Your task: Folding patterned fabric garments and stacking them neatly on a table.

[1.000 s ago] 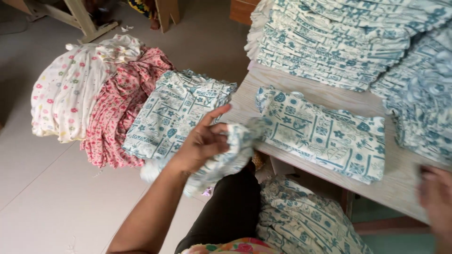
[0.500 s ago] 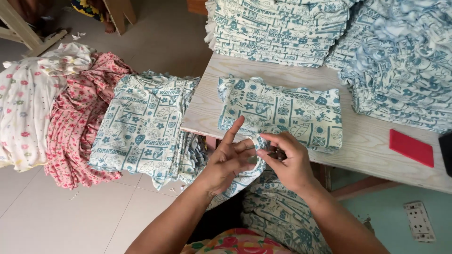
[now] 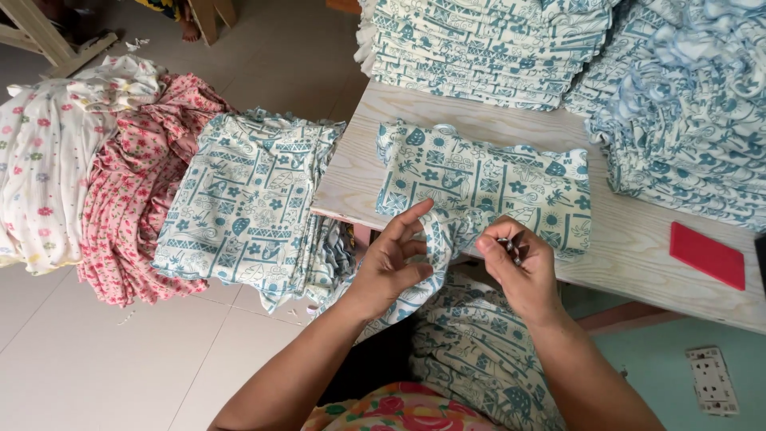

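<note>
My left hand (image 3: 395, 259) grips a bunched piece of white cloth with teal print (image 3: 435, 239), fingers spread, at the near edge of the wooden table (image 3: 638, 247). My right hand (image 3: 523, 271) is a little to the right of it, pinching a small dark metal tool (image 3: 515, 246) close to the same cloth. Just behind both hands a folded garment of the same print (image 3: 487, 179) lies flat on the table. More of this fabric (image 3: 471, 351) hangs down over my lap.
A tall stack of folded teal-print pieces (image 3: 479, 48) and a blue ruffled pile (image 3: 686, 112) fill the table's far side. A red flat block (image 3: 706, 255) lies at the right. On the floor sit teal (image 3: 247, 207), pink (image 3: 136, 183) and white (image 3: 48, 168) piles, and a socket strip (image 3: 712, 379).
My right hand came in from the right edge to the cloth held in my left hand. It has since drawn slightly apart from the left, with the small tool in its fingers.
</note>
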